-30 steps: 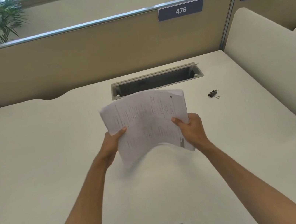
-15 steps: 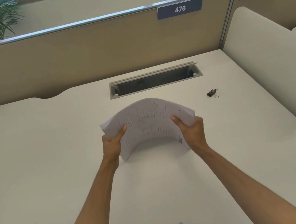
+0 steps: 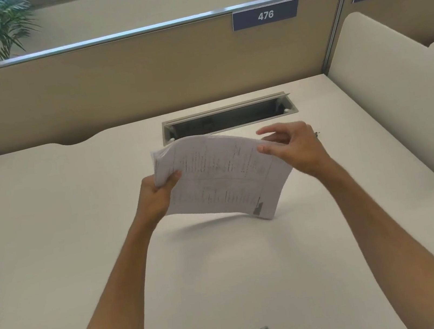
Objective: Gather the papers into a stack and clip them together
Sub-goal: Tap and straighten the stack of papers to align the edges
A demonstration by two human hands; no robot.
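Since the earlier frame, the right hand (image 3: 297, 148) had let go of the papers (image 3: 220, 178) and lifted away, fingers spread and empty. Only the left hand (image 3: 158, 195) gripped the stack, pinching its left edge above the desk (image 3: 80, 242), just in front of the cable slot (image 3: 228, 117). A binder clip (image 3: 317, 134) peeked out behind the right hand. Gathering looked done; fetching that clip seemingly came next.
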